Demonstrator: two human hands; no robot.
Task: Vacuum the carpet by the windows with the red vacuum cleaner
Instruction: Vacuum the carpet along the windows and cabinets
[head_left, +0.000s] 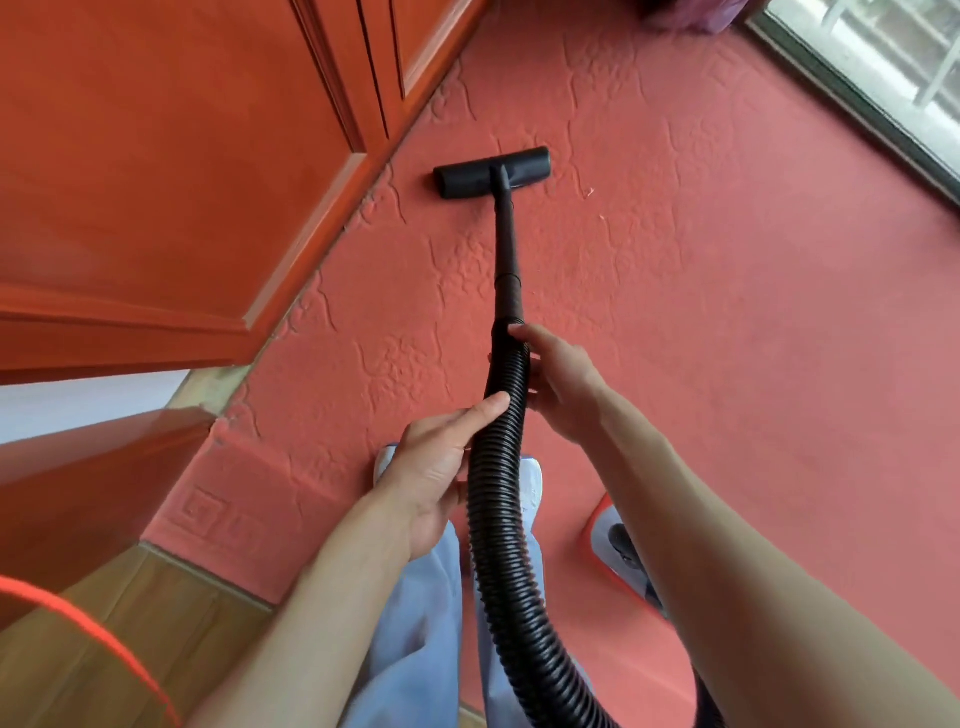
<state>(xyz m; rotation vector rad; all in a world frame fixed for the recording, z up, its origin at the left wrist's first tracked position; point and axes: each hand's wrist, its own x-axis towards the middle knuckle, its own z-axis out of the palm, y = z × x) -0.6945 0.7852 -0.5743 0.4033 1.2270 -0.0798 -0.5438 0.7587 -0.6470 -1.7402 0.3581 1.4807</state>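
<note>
The black floor nozzle (492, 172) lies flat on the embossed red carpet (701, 312), close to the red cabinet. A straight black wand (506, 249) runs back from it into a ribbed black hose (501, 509). My right hand (558, 382) grips the hose just below the wand joint. My left hand (441, 467) holds the hose lower down, thumb laid along it. The red and white vacuum cleaner body (615, 545) sits on the carpet at my right, partly hidden behind my right forearm.
Red wooden cabinets (182, 156) line the left side. A window with a dark frame (872, 93) runs along the upper right. Wooden floor (171, 613) shows at the lower left past the carpet edge. My legs in light trousers stand under the hose.
</note>
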